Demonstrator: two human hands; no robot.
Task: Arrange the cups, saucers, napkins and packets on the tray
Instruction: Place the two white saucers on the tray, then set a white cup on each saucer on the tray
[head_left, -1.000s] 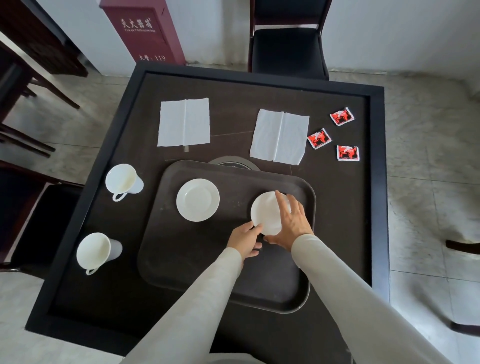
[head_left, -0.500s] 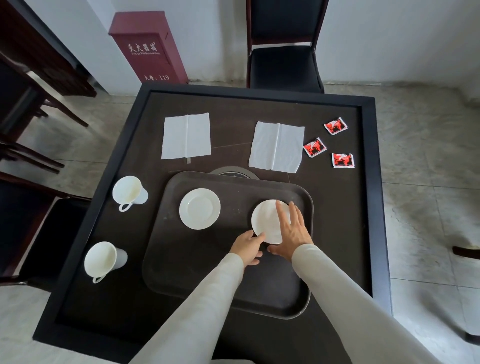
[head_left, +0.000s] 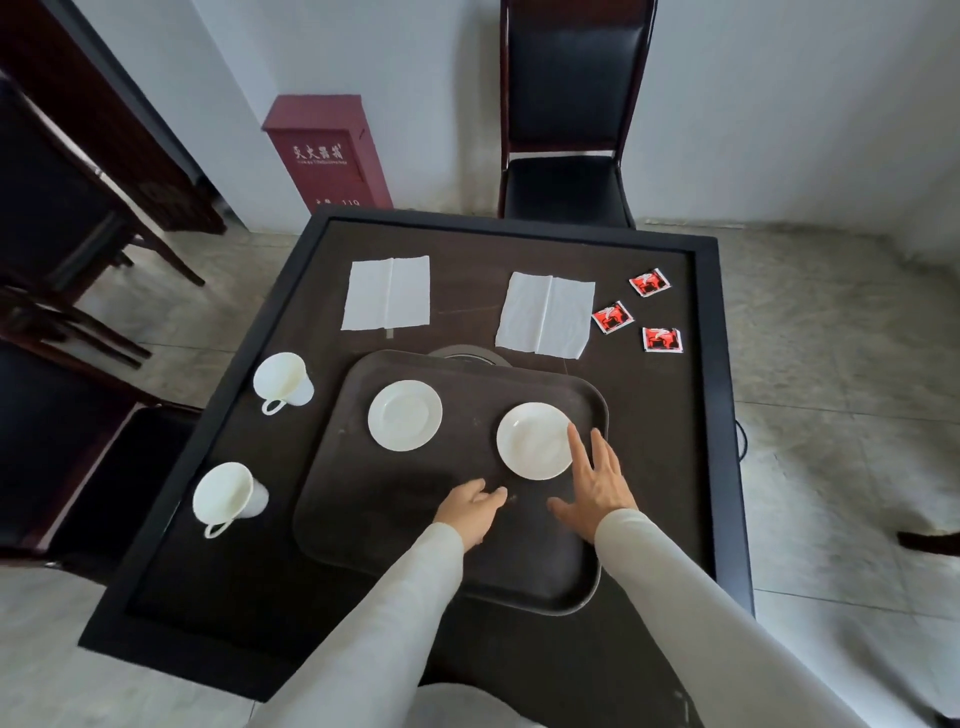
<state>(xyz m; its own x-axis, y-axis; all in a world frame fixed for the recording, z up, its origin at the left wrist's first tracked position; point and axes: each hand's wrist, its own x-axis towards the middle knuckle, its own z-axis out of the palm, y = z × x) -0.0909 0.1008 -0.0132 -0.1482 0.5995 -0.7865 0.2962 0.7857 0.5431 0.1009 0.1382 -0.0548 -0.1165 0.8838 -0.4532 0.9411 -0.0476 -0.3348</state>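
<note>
Showing a dark square table (head_left: 675, 467) from above, the head view has a dark brown tray (head_left: 363, 519) lying at the table's middle, reaching toward its near edge. Two white saucers sit on the far half of the tray, apart from each other: the left saucer (head_left: 404, 414) near the tray's far-left corner, and the right saucer (head_left: 532, 440) near its far-right corner.

The left hand (head_left: 470, 512) is over the bare middle of the tray, fingers loosely curled and holding nothing. The right hand (head_left: 597, 483) is spread with straight fingers at the tray's right edge. Its index finger overlaps the right rim of the right saucer; whether it touches cannot be told. Both sleeves are pale.

Off the tray, along the table's left edge, stand two white cups with handles toward the near edge: the far cup (head_left: 283, 382) and the near cup (head_left: 226, 499). Beyond the tray's far edge lie two white napkins, the left napkin (head_left: 387, 292) and the right napkin (head_left: 545, 314), each with a centre crease. Three red packets (head_left: 612, 317) lie near the table's far-right corner, just beside the right napkin. A round inset (head_left: 467, 356) shows at the tray's far edge.

Behind the table stand a black chair (head_left: 566, 104) and a red cabinet (head_left: 324, 150) against the wall.
</note>
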